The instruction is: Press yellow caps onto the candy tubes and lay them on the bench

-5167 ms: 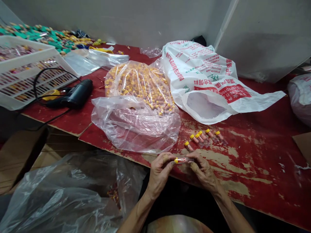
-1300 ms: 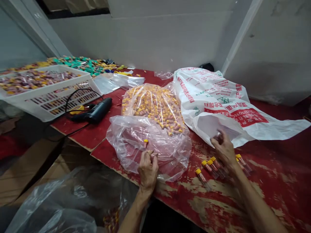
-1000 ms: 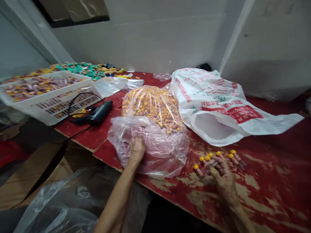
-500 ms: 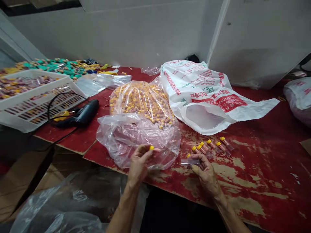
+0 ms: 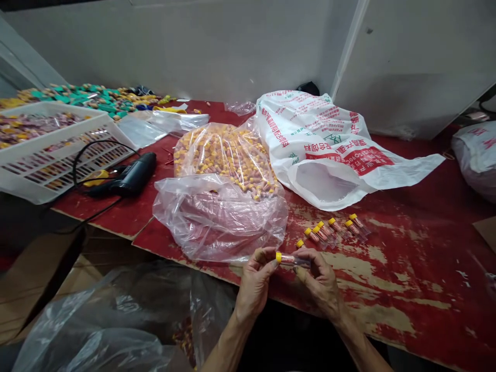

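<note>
- Leftmost, a white slatted basket [image 5: 50,147] holding many small wrapped pieces; behind it, a heap of green and yellow items [image 5: 93,98].
- Below, cardboard [image 5: 34,289] and a large clear sheet [image 5: 104,323], both lower than the red, worn worktop [image 5: 434,222].
- Black handheld dryer [image 5: 135,174], lying beside the basket, its cable looped.
- Clear bag [image 5: 220,219], full of yellow-capped pieces toward the back, its loose mouth toward the front edge.
- Left hand [image 5: 251,287]: fingers [image 5: 268,268] pinching the capped end of the tube.
- Tube [image 5: 285,259]: yellow-capped, roughly level, held between the hands near the front edge, cap to the left, its other end in a clear sleeve [image 5: 304,263].
- Right hand [image 5: 321,284]: fingers [image 5: 310,253] pinching the sleeve around that other end.
- Beyond the right hand, seven yellow-capped tubes [image 5: 333,227] lying on the worktop.
- Behind these, a printed white sack [image 5: 318,121], mouth open toward the front.
- Far right, a white bundle [image 5: 478,155].
</note>
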Motion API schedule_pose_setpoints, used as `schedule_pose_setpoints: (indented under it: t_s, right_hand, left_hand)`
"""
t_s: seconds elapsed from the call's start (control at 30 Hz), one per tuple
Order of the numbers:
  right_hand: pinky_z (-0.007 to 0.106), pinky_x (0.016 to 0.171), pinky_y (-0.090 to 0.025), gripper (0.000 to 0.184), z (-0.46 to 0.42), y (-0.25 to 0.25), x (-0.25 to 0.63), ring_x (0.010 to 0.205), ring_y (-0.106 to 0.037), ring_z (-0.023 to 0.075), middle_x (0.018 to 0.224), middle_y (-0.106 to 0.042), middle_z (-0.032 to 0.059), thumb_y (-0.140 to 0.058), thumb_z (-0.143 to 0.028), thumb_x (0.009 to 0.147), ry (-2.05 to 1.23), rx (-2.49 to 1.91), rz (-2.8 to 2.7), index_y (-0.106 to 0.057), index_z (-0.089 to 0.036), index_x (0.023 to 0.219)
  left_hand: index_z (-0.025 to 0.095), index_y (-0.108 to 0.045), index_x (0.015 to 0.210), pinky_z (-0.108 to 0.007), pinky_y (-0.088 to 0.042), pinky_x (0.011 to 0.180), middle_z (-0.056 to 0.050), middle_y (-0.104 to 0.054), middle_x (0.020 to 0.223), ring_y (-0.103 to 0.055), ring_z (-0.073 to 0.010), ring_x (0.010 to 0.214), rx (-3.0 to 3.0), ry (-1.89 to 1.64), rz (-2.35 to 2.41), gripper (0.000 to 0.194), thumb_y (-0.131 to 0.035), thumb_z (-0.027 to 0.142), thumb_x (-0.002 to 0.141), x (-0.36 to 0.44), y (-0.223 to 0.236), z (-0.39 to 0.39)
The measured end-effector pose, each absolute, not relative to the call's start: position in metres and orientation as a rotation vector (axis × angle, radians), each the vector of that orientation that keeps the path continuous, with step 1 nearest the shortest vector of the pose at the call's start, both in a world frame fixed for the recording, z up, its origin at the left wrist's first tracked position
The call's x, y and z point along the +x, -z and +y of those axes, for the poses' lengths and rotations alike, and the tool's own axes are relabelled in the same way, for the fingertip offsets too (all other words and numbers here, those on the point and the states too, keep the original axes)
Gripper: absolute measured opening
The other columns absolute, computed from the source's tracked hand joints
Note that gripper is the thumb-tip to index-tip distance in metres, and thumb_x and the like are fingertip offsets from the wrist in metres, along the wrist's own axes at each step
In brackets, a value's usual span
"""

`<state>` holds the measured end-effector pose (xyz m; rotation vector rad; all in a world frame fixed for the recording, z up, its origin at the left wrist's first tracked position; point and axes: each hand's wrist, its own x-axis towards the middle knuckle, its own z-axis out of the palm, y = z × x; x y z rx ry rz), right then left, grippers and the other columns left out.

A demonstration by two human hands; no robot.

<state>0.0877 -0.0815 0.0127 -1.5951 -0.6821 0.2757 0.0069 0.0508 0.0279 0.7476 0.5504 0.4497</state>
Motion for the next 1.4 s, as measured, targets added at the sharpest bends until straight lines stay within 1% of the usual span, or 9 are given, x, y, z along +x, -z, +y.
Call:
schedule_pose_setpoints:
  t_s: [0.3, 0.43, 0.6, 0.7, 0.83, 0.93, 1.03, 1.23, 1.4]
  right_hand:
    - [0.036, 0.092, -0.043, 0.018, -0.088, -0.015, 0.096, 0.101, -0.058, 0.0231, 0.098, -0.067, 0.0042, -0.061, -0.031, 0.082, -0.289, -1.721, -0.786, -0.066, -0.023, 0.097]
    - [0.027, 0.068, -0.048, 0.024, -0.092, -0.014, 0.099, 0.078, -0.061, 0.0195, 0.083, -0.067, 0.004, -0.061, -0.039, 0.081, -0.412, -1.75, -0.731, -0.066, -0.02, 0.094]
    - [0.022, 0.047, -0.037, 0.033, -0.091, -0.017, 0.102, 0.052, -0.049, 0.0123, 0.063, -0.057, -0.0009, -0.052, -0.048, 0.085, -0.523, -1.794, -0.715, -0.064, -0.018, 0.083]
    - [0.024, 0.055, -0.04, 0.032, -0.09, -0.021, 0.102, 0.06, -0.052, 0.0145, 0.066, -0.059, 0.0003, -0.049, -0.046, 0.087, -0.443, -1.889, -0.755, -0.063, -0.018, 0.081]
    - [0.027, 0.075, -0.044, 0.024, -0.09, -0.027, 0.102, 0.082, -0.057, 0.0173, 0.094, -0.062, 0.0039, -0.051, -0.034, 0.087, -0.387, -1.904, -0.891, -0.057, -0.02, 0.106]
    - [0.027, 0.074, -0.043, 0.019, -0.088, -0.026, 0.103, 0.074, -0.055, 0.0155, 0.079, -0.06, 0.0011, -0.047, -0.035, 0.089, -0.422, -1.88, -0.969, -0.059, -0.02, 0.086]
    - [0.024, 0.056, -0.037, 0.036, -0.087, -0.022, 0.105, 0.057, -0.047, 0.0131, 0.059, -0.051, -0.0014, -0.042, -0.043, 0.09, -0.421, -1.912, -0.869, -0.054, -0.019, 0.067]
    - [0.025, 0.067, -0.041, 0.025, -0.094, -0.029, 0.102, 0.076, -0.054, 0.0155, 0.089, -0.059, 0.0028, -0.052, -0.037, 0.086, -0.423, -1.922, -0.903, -0.058, -0.019, 0.102]
    - [0.025, 0.053, -0.034, 0.046, -0.101, -0.025, 0.104, 0.055, -0.045, 0.0134, 0.058, -0.05, -0.0004, -0.034, -0.047, 0.093, -0.461, -1.969, -0.843, -0.054, -0.019, 0.063]
  left_hand:
    - [0.02, -0.072, 0.088, -0.021, -0.046, 0.067, 0.0, -0.065, 0.083, -0.057, -0.011, 0.071, 1.063, -0.325, 0.485, 0.021, -0.077, 0.026, 0.068, -0.002, -0.018, 0.058]
    - [0.021, -0.071, 0.091, -0.022, -0.044, 0.074, 0.0, -0.063, 0.087, -0.057, -0.0119, 0.078, 1.2, -0.314, 0.43, 0.017, -0.072, 0.025, 0.074, -0.004, -0.017, 0.06]
    - [0.022, -0.071, 0.091, -0.024, -0.044, 0.077, -0.001, -0.062, 0.087, -0.057, -0.0142, 0.082, 1.284, -0.328, 0.402, 0.016, -0.071, 0.026, 0.075, -0.006, -0.011, 0.058]
    - [0.021, -0.071, 0.089, -0.024, -0.045, 0.074, -0.001, -0.062, 0.087, -0.056, -0.0143, 0.079, 1.283, -0.313, 0.429, 0.017, -0.072, 0.028, 0.074, -0.006, -0.008, 0.059]
    - [0.021, -0.07, 0.089, -0.023, -0.045, 0.068, 0.0, -0.062, 0.081, -0.055, -0.0113, 0.069, 1.178, -0.285, 0.492, 0.019, -0.073, 0.029, 0.072, -0.007, -0.007, 0.06]
    - [0.021, -0.071, 0.089, -0.022, -0.045, 0.067, 0.0, -0.063, 0.081, -0.056, -0.0115, 0.068, 1.188, -0.257, 0.502, 0.021, -0.075, 0.029, 0.07, -0.008, -0.005, 0.063]
    - [0.02, -0.071, 0.089, -0.024, -0.046, 0.069, -0.001, -0.064, 0.083, -0.058, -0.0144, 0.073, 1.237, -0.258, 0.495, 0.023, -0.075, 0.03, 0.069, -0.007, -0.001, 0.065]
    - [0.019, -0.072, 0.087, -0.024, -0.047, 0.069, -0.002, -0.063, 0.082, -0.057, -0.0149, 0.073, 1.256, -0.307, 0.51, 0.022, -0.075, 0.031, 0.068, -0.005, -0.002, 0.062]
    - [0.022, -0.073, 0.084, -0.025, -0.046, 0.073, -0.001, -0.063, 0.084, -0.058, -0.0147, 0.076, 1.276, -0.306, 0.434, 0.015, -0.074, 0.028, 0.071, -0.005, -0.005, 0.055]
